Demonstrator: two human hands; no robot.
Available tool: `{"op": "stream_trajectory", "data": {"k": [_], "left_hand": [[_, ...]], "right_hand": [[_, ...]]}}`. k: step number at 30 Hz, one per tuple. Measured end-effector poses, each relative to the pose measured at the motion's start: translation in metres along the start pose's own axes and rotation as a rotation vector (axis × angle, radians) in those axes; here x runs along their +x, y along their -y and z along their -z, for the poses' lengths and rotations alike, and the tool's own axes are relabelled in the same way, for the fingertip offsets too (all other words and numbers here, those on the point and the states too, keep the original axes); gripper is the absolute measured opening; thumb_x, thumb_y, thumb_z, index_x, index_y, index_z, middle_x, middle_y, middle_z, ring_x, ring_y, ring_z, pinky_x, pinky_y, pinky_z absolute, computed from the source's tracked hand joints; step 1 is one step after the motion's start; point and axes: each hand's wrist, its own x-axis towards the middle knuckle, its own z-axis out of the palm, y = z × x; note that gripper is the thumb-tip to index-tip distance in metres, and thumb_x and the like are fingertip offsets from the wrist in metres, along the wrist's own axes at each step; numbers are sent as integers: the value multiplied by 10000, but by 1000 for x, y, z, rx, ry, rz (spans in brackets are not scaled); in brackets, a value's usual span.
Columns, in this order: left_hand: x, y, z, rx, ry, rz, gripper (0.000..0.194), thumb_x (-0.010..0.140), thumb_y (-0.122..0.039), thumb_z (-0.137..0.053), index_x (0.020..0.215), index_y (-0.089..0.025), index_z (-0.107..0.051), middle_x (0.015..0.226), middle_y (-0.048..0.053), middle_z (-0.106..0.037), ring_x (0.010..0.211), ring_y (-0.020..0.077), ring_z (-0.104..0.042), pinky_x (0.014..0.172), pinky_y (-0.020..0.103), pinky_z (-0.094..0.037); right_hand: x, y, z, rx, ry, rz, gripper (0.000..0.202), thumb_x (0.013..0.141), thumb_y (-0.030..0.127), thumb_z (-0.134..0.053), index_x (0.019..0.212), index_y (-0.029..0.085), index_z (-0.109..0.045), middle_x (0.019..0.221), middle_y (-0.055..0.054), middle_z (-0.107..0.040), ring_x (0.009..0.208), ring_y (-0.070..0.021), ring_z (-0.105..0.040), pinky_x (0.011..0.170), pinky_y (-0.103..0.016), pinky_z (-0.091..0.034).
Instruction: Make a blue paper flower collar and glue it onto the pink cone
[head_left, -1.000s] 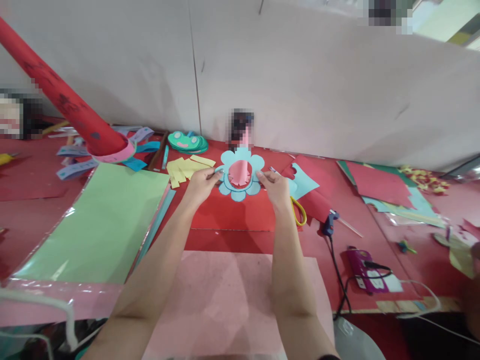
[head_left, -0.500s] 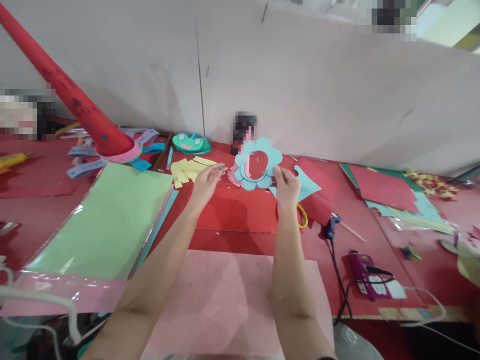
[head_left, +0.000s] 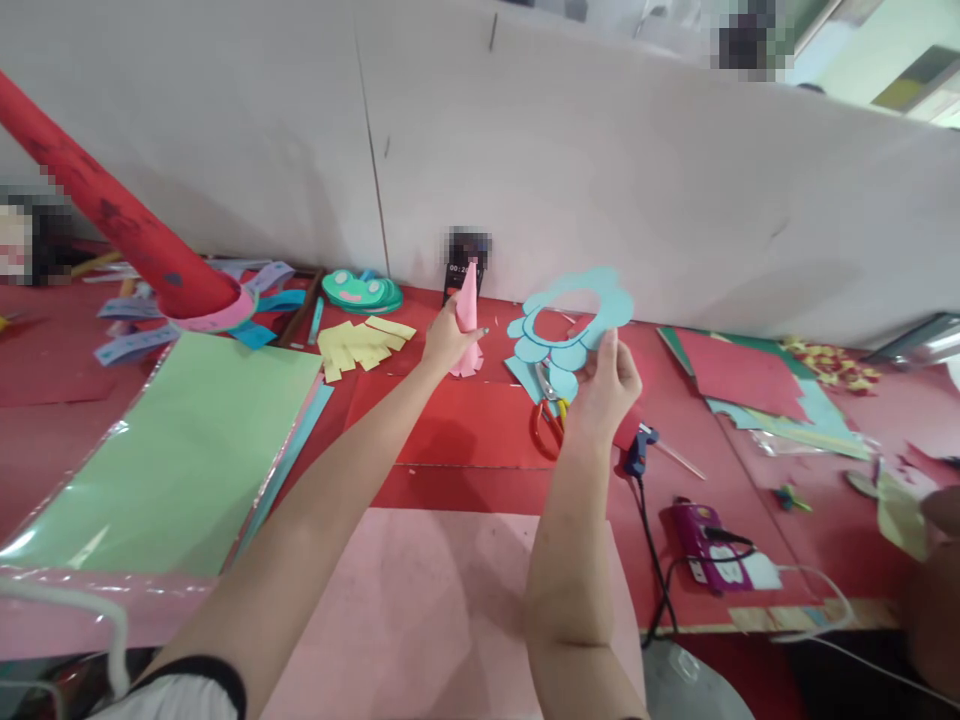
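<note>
My left hand [head_left: 448, 343] is closed round a pink paper cone [head_left: 467, 303] with a notched, fringed bottom edge. The cone stands upright near the back of the table. My right hand [head_left: 609, 380] pinches a light-blue paper flower ring [head_left: 616, 303] at its lower right petals. The ring is tilted, with an open centre, and is held to the right of the cone, apart from it. Below the ring lie scissors [head_left: 547, 425] with red and yellow handles, partly hidden by my right hand. Blue paper offcuts [head_left: 523, 375] are beside them.
Yellow paper strips [head_left: 360, 345] and green frog-face cutouts [head_left: 360, 291] lie left of my left hand. A tall red paper cone [head_left: 135, 220] leans further left, above wrapped green sheets [head_left: 172, 450]. A corded glue gun [head_left: 639, 450] and purple box [head_left: 709, 545] are at right.
My left hand has moved right and taken hold of the pink cone. My right hand has carried the flower ring right, away from the cone, and tilted it, uncovering the cone and scissors.
</note>
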Motion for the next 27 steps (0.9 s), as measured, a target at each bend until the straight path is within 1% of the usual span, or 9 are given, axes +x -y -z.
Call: {"op": "stream_trajectory", "data": {"k": [3, 7, 10, 12, 14, 19, 21, 23, 27], "left_hand": [[5, -5, 4, 40, 7, 26, 682, 699, -226, -730, 1316, -180, -443, 1208, 140, -618, 1139, 336, -572, 986, 480, -424], [-7, -17, 33, -144, 20, -22, 715, 693, -296, -729, 1329, -156, -433, 1223, 141, -605, 1117, 289, -582, 938, 415, -471], [-37, -25, 61, -241, 271, -92, 714, 688, -314, -724, 1332, -185, -446, 1180, 104, -639, 1123, 262, -579, 953, 410, -466], [-59, -25, 76, -197, 462, -26, 756, 668, -320, -735, 1353, -211, -434, 1205, 98, -632, 1104, 267, -592, 929, 421, -482], [-77, -22, 85, -148, 554, 23, 775, 656, -304, -737, 1364, -241, -430, 1218, 81, -630, 1137, 269, -577, 954, 423, -467], [-98, -6, 88, -253, 684, 46, 671, 685, -303, -712, 1316, -261, -489, 1169, 76, -663, 1088, 264, -615, 823, 365, -531], [-101, 0, 85, -278, 669, 60, 681, 661, -314, -742, 1297, -255, -505, 1177, 82, -662, 1067, 267, -626, 811, 357, -537], [-104, 6, 81, -303, 638, 85, 728, 639, -322, -765, 1309, -248, -490, 1207, 89, -648, 1084, 272, -618, 833, 366, -534], [-112, 13, 75, -327, 587, 102, 713, 628, -345, -778, 1280, -209, -520, 1247, 105, -625, 1124, 295, -592, 896, 403, -512]], "right_hand": [[1, -1, 1, 27, -1, -20, 312, 728, 498, -645, 732, 187, -617, 650, 38, -594, 594, -87, -601, 554, -209, -502], [1, 0, 1, 50, -21, -14, 306, 723, 490, -651, 723, 189, -601, 661, 32, -602, 624, -104, -621, 561, -220, -512], [1, 1, 1, 62, -19, -13, 299, 734, 487, -639, 711, 193, -588, 655, 34, -593, 613, -102, -615, 557, -225, -511], [1, -1, 0, 49, -5, -19, 299, 741, 491, -630, 713, 196, -585, 652, 33, -586, 602, -101, -609, 556, -229, -509], [1, -4, -2, -3, 11, -15, 317, 759, 515, -598, 729, 201, -585, 661, 27, -586, 608, -106, -611, 557, -237, -509], [-10, 9, -7, -111, 121, 35, 362, 818, 547, -489, 851, 204, -599, 823, -41, -644, 742, -161, -659, 593, -288, -534], [-21, 24, -8, -125, 193, 112, 386, 852, 546, -426, 921, 212, -607, 935, -80, -653, 847, -193, -671, 616, -308, -540], [-34, 37, -10, -216, 261, 161, 465, 897, 555, -292, 992, 231, -611, 953, -96, -650, 815, -198, -672, 588, -325, -530], [-59, 45, -22, -225, 350, 58, 466, 918, 530, -263, 1041, 251, -615, 881, -83, -667, 698, -173, -643, 563, -323, -508]]}}
